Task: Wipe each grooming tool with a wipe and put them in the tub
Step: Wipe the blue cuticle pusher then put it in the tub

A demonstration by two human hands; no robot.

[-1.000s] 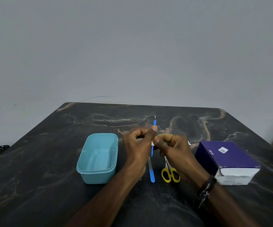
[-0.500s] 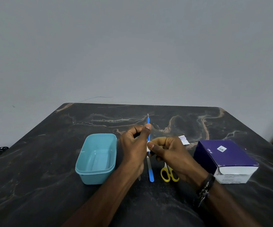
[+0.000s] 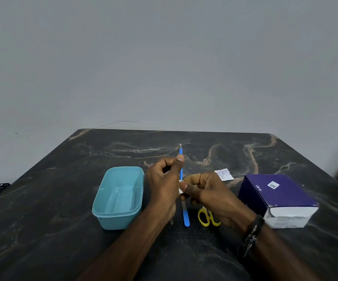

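L hand grips blue cuticle pusher upright above tabletop; R hand pinches white wipe round its shaft, prob. Empty teal tub left; scissors near.

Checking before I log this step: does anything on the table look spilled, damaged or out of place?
Nothing looks spilled or damaged. The only stray item is a small torn white printed wipe sachet lying loose on the dark marbled table behind the right hand, beside the purple cardboard box. The light blue plastic tub sits upright.
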